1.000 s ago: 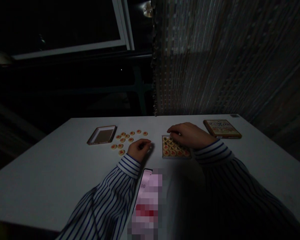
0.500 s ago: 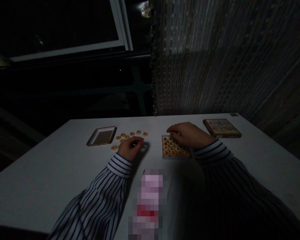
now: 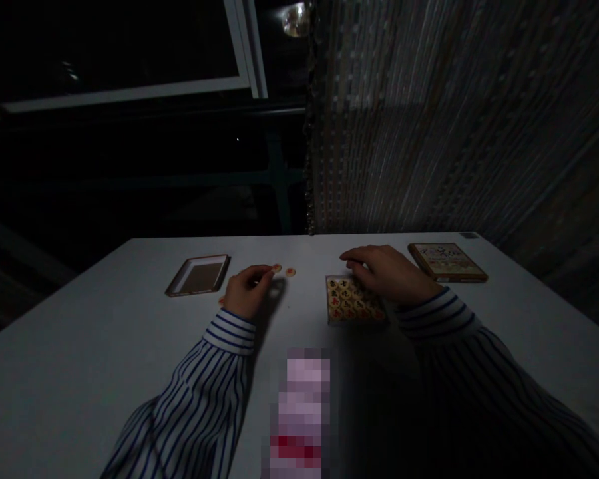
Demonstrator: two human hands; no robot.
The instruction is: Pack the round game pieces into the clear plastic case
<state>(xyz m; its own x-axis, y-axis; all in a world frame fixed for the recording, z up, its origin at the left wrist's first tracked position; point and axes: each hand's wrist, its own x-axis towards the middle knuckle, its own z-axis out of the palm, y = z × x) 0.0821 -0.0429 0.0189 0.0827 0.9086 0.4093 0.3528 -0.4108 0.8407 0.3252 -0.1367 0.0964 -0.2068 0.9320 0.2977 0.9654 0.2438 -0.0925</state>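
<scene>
My left hand (image 3: 247, 291) is over the left part of the table, thumb and forefinger closed on a round xiangqi piece (image 3: 277, 268) with a red character. Another red-marked piece (image 3: 290, 272) lies just right of it. The edge of one more piece (image 3: 221, 301) shows beside the left hand, which hides what lies beneath. My right hand (image 3: 387, 273) hovers over a shallow box (image 3: 328, 313) with rows of pieces marked in black and red. Its forefinger is stretched out, thumb slightly apart, nothing visible between them. This hand covers the box's right rear part.
An open, shallow lid or tray (image 3: 180, 293) lies at the left on the white table (image 3: 104, 332). A flat printed box (image 3: 448, 261) is at the right rear. A bead-like curtain (image 3: 404, 133) hangs behind the table. A pixelated patch covers the front middle.
My left hand has moved slightly left and forward, and its fingertips now meet a piece. My right fingers have parted a little above the box. The view has shifted slightly.
</scene>
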